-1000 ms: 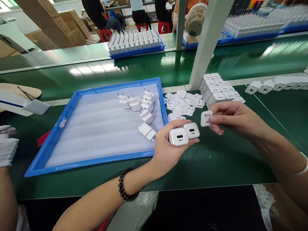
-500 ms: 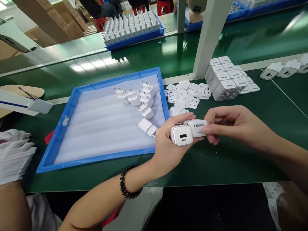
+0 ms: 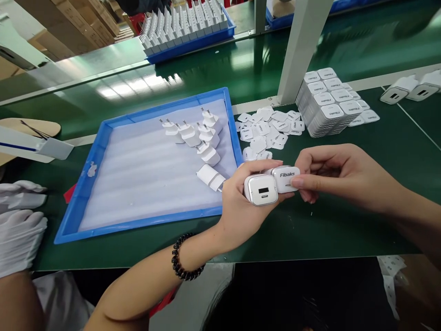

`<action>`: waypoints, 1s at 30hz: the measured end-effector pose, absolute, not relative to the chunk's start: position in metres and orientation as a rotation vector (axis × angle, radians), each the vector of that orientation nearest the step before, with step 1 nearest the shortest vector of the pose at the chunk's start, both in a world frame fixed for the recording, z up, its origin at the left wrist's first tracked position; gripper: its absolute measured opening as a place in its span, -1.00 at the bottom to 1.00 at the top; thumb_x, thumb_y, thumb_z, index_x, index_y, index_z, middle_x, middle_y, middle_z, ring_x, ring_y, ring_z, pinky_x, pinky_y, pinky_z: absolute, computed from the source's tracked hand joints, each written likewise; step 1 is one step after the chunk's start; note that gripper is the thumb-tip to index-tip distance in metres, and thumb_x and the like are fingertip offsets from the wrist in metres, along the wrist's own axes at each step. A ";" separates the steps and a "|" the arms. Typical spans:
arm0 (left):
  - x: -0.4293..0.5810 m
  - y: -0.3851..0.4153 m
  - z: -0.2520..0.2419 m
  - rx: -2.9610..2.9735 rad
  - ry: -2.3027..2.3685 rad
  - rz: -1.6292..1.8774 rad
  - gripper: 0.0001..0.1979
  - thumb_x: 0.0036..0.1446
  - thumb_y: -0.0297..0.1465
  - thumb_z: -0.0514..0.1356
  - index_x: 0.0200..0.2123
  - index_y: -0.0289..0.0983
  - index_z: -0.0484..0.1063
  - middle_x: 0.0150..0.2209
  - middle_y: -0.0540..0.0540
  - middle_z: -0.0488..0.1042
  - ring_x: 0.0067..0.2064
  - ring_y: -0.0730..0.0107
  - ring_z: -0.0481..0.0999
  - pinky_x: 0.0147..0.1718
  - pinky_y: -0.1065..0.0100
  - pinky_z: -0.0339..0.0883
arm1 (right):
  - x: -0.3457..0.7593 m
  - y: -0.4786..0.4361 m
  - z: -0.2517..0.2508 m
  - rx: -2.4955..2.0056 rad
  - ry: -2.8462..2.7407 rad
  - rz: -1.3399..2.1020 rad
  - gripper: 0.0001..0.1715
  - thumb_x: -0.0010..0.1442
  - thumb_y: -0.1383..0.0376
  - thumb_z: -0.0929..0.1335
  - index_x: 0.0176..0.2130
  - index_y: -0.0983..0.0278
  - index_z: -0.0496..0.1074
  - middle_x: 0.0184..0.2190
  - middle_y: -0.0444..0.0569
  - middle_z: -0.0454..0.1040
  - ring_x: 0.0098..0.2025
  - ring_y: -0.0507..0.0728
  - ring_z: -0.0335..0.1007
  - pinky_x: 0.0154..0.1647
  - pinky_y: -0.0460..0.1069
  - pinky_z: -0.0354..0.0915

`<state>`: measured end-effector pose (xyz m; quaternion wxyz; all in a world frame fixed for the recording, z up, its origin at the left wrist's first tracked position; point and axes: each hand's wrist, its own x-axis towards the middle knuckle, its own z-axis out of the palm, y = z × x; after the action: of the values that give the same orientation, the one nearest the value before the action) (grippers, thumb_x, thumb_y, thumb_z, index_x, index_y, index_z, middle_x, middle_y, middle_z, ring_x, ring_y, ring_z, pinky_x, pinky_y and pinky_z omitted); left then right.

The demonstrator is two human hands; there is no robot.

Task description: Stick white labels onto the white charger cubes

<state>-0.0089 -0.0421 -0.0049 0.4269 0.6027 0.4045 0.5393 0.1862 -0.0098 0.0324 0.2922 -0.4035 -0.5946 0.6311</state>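
My left hand [image 3: 243, 207], with a black coiled band at its wrist, is wrapped round white plug chargers held side by side. The nearer charger [image 3: 263, 190] shows its front with two USB ports. Over the front of the farther one sits a thin white cover plate [image 3: 285, 177] printed "Fibaks". My right hand [image 3: 327, 172] pinches that plate's right edge between thumb and fingers. Whether the plate is attached to the charger I cannot tell. Just behind my hands lie loose plates [image 3: 263, 131], and a stack of more plates [image 3: 325, 103] stands at the back right.
A blue tray [image 3: 144, 218] left of my hands holds several white plug chargers [image 3: 189, 134]. Another blue tray [image 3: 191, 48] full of chargers stands behind. A metal post [image 3: 299, 55] rises at the back. At far left are a co-worker's gloved hands [image 3: 20, 234]; chargers [image 3: 396, 94] stand far right.
My view has shifted slightly, so the bench sits higher in it. My grips stay the same. At far left, a white object now shows between the co-worker's gloved hands.
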 end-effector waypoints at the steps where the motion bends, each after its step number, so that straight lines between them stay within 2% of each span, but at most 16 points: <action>1: -0.009 -0.042 -0.005 1.507 1.009 1.351 -0.59 -0.07 -0.44 0.52 -0.12 -0.23 0.54 -0.10 -0.09 0.65 -0.09 0.30 0.66 -0.14 0.32 0.59 | 0.186 -0.010 0.033 -1.085 -1.600 1.667 -0.67 0.08 0.11 0.57 -0.47 0.24 0.49 -0.61 -0.13 0.51 -0.56 0.01 0.43 -0.51 -0.09 0.38; 8: -0.010 -0.043 -0.008 1.569 1.004 1.373 -0.58 -0.07 -0.47 0.52 -0.11 -0.23 0.54 -0.05 -0.12 0.63 0.00 0.26 0.63 0.00 0.25 0.56 | 0.185 -0.013 0.036 -1.134 -1.660 1.589 -0.64 0.10 0.09 0.56 -0.50 0.22 0.45 -0.65 -0.15 0.45 -0.60 0.00 0.36 -0.60 -0.09 0.27; 23: -0.010 -0.044 -0.010 1.743 1.019 1.383 -0.65 0.00 -0.45 0.48 -0.13 -0.20 0.53 -0.08 -0.11 0.65 0.00 0.18 0.64 0.02 0.12 0.54 | 0.184 -0.016 0.035 -1.231 -1.621 1.669 -0.51 0.07 0.01 0.56 -0.55 0.24 0.36 -0.71 -0.16 0.35 -0.65 -0.02 0.24 -0.62 -0.08 0.10; 28: -0.011 -0.043 -0.012 1.718 1.009 1.391 -0.63 -0.02 -0.42 0.50 -0.12 -0.20 0.52 -0.06 -0.12 0.64 0.01 0.17 0.63 0.03 0.12 0.55 | 0.184 -0.009 0.031 -1.308 -1.688 1.499 -0.36 0.00 -0.01 0.58 -0.65 0.24 0.21 -0.73 -0.21 0.15 -0.64 -0.07 -0.01 -0.66 -0.07 -0.08; 30: -0.011 -0.042 -0.012 1.688 1.004 1.399 -0.61 -0.03 -0.41 0.50 -0.12 -0.21 0.52 -0.06 -0.12 0.63 0.02 0.19 0.63 0.02 0.14 0.56 | 0.182 -0.008 0.028 -1.308 -1.659 1.438 -0.39 -0.08 0.03 0.62 -0.62 0.24 0.23 -0.66 -0.19 0.23 -0.58 -0.04 0.08 -0.63 -0.08 0.03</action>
<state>-0.0111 -0.0421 -0.0124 0.3570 0.6539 0.3891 0.5419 0.1823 -0.0076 0.0281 0.2888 -0.4900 -0.6214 0.5389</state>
